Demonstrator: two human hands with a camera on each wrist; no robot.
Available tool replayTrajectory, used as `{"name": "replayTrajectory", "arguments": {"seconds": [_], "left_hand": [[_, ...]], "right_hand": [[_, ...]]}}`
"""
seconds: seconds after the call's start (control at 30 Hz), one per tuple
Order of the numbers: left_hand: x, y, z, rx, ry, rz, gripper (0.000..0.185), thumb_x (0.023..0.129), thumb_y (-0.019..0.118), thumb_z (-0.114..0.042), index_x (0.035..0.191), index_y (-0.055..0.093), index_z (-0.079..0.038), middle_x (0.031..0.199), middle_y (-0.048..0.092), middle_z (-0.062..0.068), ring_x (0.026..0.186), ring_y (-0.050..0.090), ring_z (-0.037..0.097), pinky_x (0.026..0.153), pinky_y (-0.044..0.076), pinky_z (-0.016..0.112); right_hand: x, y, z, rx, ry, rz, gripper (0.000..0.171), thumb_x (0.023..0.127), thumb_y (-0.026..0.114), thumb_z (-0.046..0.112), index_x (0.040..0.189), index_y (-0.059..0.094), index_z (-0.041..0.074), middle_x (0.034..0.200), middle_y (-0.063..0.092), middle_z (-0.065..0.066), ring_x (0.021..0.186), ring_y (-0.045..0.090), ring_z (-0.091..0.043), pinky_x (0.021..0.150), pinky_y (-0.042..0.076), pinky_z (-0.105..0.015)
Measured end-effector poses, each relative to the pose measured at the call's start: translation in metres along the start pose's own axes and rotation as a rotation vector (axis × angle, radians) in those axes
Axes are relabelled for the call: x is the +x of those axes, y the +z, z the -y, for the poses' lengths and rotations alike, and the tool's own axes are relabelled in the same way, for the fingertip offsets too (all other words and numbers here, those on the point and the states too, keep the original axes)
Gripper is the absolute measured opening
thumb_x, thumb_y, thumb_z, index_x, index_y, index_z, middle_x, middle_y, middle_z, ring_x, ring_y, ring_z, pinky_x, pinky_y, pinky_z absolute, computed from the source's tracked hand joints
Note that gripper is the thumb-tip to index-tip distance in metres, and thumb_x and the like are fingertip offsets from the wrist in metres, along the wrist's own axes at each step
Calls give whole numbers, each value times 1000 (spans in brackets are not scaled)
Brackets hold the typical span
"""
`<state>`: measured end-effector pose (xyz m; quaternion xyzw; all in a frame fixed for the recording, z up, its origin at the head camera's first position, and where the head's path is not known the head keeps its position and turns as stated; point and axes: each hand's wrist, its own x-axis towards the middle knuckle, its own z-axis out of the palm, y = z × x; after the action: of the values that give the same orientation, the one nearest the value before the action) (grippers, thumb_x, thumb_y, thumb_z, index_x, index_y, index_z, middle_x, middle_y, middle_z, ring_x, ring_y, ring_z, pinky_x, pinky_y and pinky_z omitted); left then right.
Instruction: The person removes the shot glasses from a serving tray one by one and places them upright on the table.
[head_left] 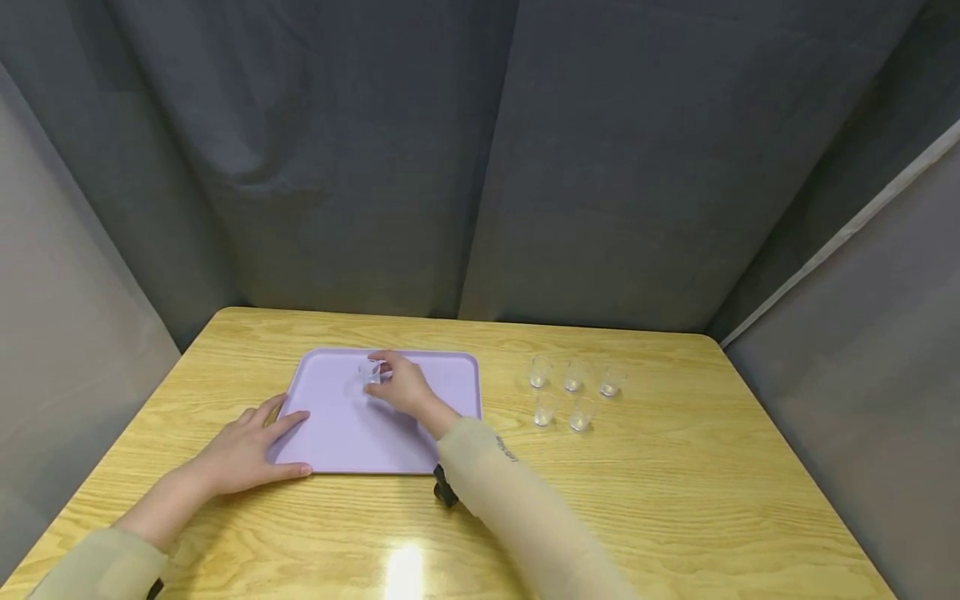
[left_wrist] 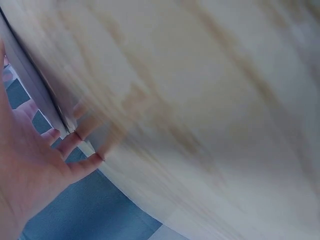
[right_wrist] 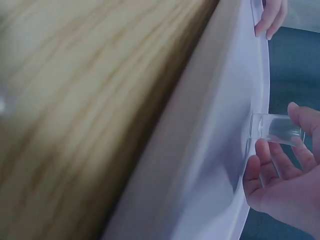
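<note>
A lilac tray [head_left: 330,437] lies on the wooden table. My left hand [head_left: 243,450] rests at the tray's front left corner, fingers spread over the left rim and thumb along the front edge. In the left wrist view its fingertips [left_wrist: 95,159] touch down beside the tray. With thumb and fingers, my right hand [head_left: 405,387] holds a small clear shot glass [head_left: 368,372] upright near the back of the tray. The right wrist view shows the shot glass [right_wrist: 280,128] gripped near its rim, its thick base right at the tray surface.
Several more clear shot glasses [head_left: 575,375] stand in two rows on the table [head_left: 675,483], right of the tray. Dark grey curtains [head_left: 360,167] hang behind the table, and lighter panels [head_left: 885,350] close off the sides.
</note>
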<state>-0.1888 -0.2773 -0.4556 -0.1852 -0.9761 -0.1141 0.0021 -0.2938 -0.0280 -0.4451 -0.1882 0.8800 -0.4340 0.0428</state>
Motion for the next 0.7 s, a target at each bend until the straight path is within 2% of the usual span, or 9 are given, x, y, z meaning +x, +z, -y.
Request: {"name": "replayTrajectory", "arguments": {"seconds": [0.17, 0.37, 0.53, 0.7], "left_hand": [[0, 1, 1, -1, -3, 3, 86, 74, 58, -73, 139, 47, -17, 148, 26, 24, 121, 41, 44, 85, 40, 61], [0, 1, 2, 2, 0, 4, 86, 74, 58, -73, 139, 47, -18, 148, 26, 24, 121, 41, 45, 85, 40, 61], [0, 1, 3, 4, 3, 4, 86, 74, 58, -73, 139, 48, -18, 148, 27, 24, 121, 42, 45, 85, 40, 61], [0, 2, 3, 4, 6, 0, 86, 74, 58, -73, 139, 48, -18, 148, 27, 24, 120, 42, 44, 85, 40, 60]], "right_hand": [[-2, 6, 3, 17, -46, -47, 37, 80, 73, 6, 115, 62, 6, 102, 68, -10, 96, 67, -22, 75, 49, -19], [-5, 7, 6, -18, -62, -38, 34, 81, 73, 8, 114, 63, 8, 102, 68, -9, 93, 66, -22, 76, 49, -21], [-8, 1, 9, -84, -66, 11, 34, 82, 73, 13, 115, 63, 12, 98, 67, -5, 87, 65, -15, 71, 47, -18], [-12, -18, 16, -111, -80, 83, 34, 82, 74, 15, 115, 65, 12, 98, 69, -4, 89, 65, -15, 70, 46, -16]]}}
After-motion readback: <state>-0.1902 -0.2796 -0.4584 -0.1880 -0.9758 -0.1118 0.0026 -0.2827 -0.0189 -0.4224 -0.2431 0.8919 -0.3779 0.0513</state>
